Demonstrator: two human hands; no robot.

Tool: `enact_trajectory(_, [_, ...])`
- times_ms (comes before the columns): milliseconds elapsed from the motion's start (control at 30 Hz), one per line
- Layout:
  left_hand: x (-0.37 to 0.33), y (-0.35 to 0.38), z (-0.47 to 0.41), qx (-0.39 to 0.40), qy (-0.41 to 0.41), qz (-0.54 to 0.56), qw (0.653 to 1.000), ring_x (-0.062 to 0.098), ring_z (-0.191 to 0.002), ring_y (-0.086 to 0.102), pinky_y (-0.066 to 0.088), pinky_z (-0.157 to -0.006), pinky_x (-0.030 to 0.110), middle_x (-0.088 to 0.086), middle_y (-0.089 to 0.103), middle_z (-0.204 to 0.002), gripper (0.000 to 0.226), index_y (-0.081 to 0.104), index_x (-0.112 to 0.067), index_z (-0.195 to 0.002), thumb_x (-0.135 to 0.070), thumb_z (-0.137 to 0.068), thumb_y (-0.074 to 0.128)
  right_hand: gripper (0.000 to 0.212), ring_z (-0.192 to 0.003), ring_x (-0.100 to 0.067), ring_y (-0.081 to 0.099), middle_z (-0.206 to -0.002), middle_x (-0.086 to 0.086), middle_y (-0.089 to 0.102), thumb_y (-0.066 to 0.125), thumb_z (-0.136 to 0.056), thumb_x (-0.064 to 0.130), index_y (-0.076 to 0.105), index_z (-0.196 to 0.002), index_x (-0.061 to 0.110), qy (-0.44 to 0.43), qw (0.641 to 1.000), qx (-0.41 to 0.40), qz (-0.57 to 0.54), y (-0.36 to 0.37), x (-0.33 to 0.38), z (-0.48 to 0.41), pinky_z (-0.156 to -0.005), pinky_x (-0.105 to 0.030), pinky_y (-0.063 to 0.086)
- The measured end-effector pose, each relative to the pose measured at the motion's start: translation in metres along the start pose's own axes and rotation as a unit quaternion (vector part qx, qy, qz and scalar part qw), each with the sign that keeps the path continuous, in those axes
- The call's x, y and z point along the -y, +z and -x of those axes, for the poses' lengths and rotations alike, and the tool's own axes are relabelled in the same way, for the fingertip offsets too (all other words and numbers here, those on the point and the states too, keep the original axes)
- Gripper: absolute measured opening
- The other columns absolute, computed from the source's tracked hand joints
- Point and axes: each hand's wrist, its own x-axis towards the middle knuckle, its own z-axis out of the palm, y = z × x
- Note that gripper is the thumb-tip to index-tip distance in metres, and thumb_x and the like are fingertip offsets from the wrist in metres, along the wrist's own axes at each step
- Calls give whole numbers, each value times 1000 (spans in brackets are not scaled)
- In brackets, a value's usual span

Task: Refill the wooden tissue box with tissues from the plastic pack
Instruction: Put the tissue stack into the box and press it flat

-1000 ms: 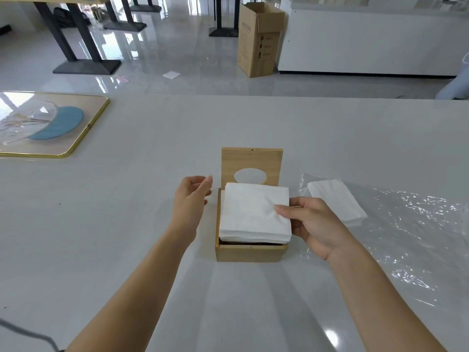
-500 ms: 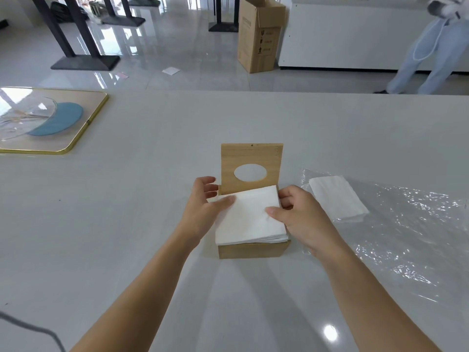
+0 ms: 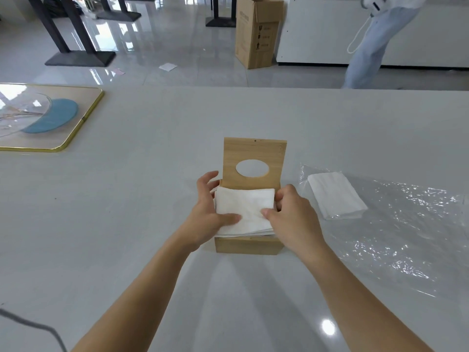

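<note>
The wooden tissue box (image 3: 247, 246) stands mid-table with its lid (image 3: 254, 151) raised upright, an oval hole in it. A white tissue stack (image 3: 247, 207) lies in the box's top, rising a little above the rim. My left hand (image 3: 206, 212) grips the stack's left side, thumb pressed flat on top. My right hand (image 3: 295, 218) holds the right side, thumb on top too. To the right, a smaller pile of tissues (image 3: 335, 196) rests on the opened clear plastic pack (image 3: 406, 237).
A gold-rimmed tray (image 3: 76, 135) with a clear and blue dish sits far left. A grey cable (image 3: 33, 326) crosses the near-left corner. Beyond the table are a cardboard box (image 3: 257, 31), table legs, and a person (image 3: 375, 39) walking at the back right.
My left hand came in from beside the box and took the stack's left side. Both thumbs now press on top, and the stack sits lower in the box. A person walked into view at the back right.
</note>
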Motion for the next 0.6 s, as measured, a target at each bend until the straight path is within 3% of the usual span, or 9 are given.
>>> enact_trajectory(133, [0,5,2,-37,12,-47,998,1,-109,45,45,-69,5,-12,39,-122,68,24,-27,-118,-1,-77,72,27,-88,-32,60,-94,-8,66,55,-90,24,39,-106,8,-55,987,9,149,2,5,-3,-67,-34,38])
enact_trajectory(267, [-3,8,3,-75,1,-154,985,11,-112,44,41,-82,22,-6,36,-127,58,30,-23,-112,-14,-77,74,30,-84,-33,61,-90,-9,67,52,-91,19,35,-113,7,-84,975,-14,206,3,7,-1,-61,-32,30])
enact_trajectory(367, [-8,14,5,-110,-4,-217,970,14,-101,49,45,-79,29,-6,34,-118,57,31,-20,-110,-19,-76,76,38,-83,-33,62,-89,-10,66,52,-91,17,31,-119,4,-84,976,-13,200,2,5,-2,-61,-32,33])
enact_trajectory(433, [-7,16,8,-157,85,-307,935,19,-95,51,45,-77,31,-2,40,-109,46,44,-12,-108,-19,-75,75,41,-80,-33,62,-82,-9,62,53,-89,15,29,-121,4,-78,978,-9,194,2,3,-4,-60,-31,34])
enact_trajectory(500, [-1,15,9,-176,223,-400,871,25,-80,54,42,-70,30,3,53,-91,22,56,-7,-90,-19,-75,66,40,-75,-33,60,-76,-7,56,53,-87,12,29,-119,5,-74,977,-6,199,1,2,-6,-58,-31,33])
enact_trajectory(600, [9,14,10,-127,342,-512,778,26,-64,53,36,-68,28,2,58,-70,12,60,-10,-70,-19,-77,56,36,-61,-28,49,-72,-5,53,52,-85,10,31,-114,7,-72,973,-4,218,-3,3,-7,-50,-31,29])
